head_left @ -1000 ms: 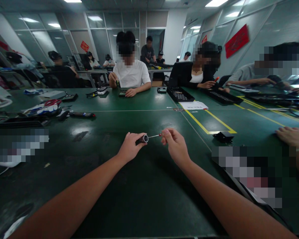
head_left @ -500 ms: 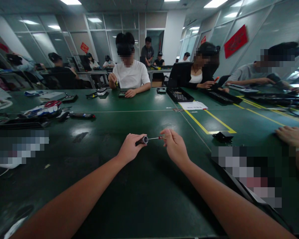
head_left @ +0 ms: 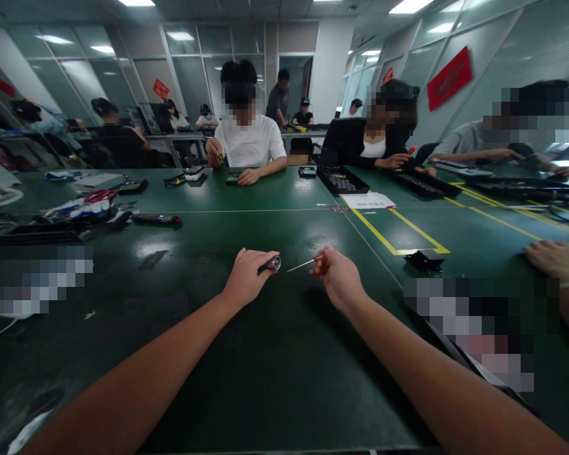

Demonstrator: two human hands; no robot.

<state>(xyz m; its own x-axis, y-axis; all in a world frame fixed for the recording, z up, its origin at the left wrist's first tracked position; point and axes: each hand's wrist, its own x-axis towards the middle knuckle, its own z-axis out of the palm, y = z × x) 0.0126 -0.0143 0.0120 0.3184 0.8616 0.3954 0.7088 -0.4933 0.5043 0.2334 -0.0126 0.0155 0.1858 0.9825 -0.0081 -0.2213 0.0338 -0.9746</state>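
Observation:
Over the green table, my left hand is closed on a short dark cylinder, pinched between thumb and fingers. Its silver-rimmed round end faces right and towards me; it resembles a flashlight, and the rest is hidden by the hand. My right hand grips a screwdriver by its reddish handle. The thin metal shaft points left and slightly down, its tip a little apart from the cylinder's round end.
A pen-like tool lies at far left, near a pile with red-handled scissors. A small black part sits to the right, beyond a blurred-out item. Across the table people work by black trays; another person's hand rests at right.
My right hand has drawn slightly right and tilted the screwdriver, so its tip has come away from the cylinder's end and points lower. My left hand has hardly moved.

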